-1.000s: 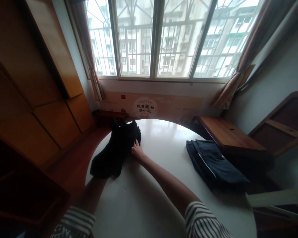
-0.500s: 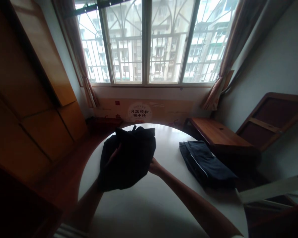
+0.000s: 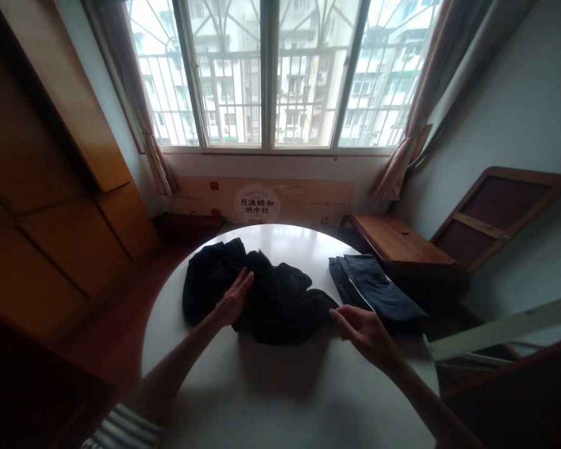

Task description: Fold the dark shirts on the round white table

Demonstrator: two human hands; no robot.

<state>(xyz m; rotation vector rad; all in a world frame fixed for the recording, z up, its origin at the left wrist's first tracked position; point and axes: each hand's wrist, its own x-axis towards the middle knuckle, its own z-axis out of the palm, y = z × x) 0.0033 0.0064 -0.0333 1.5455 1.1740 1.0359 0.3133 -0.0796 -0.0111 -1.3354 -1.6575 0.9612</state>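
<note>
Black cloth (image 3: 285,302) is laid in a crumpled heap across the middle and left of a round white table (image 3: 280,393), its bulk set ahead of the forearms. The left hand (image 3: 235,298) is placed over the heap, fingers extended and held close together, with fabric seen on both sides of it; whether any cloth is gripped underneath cannot be told. At the heap's right end, the edge is pinched between the thumb and fingers of the right hand (image 3: 362,327), so most of the cloth is left between the two hands and beyond them. Just behind the right hand, a folded dark-blue garment (image 3: 371,284) with a pale stripe is set near the table's right edge. Farther out, a wooden desk (image 3: 404,243) is seen, and a printed banner (image 3: 308,196) is placed beneath a barred window (image 3: 302,93).
</note>
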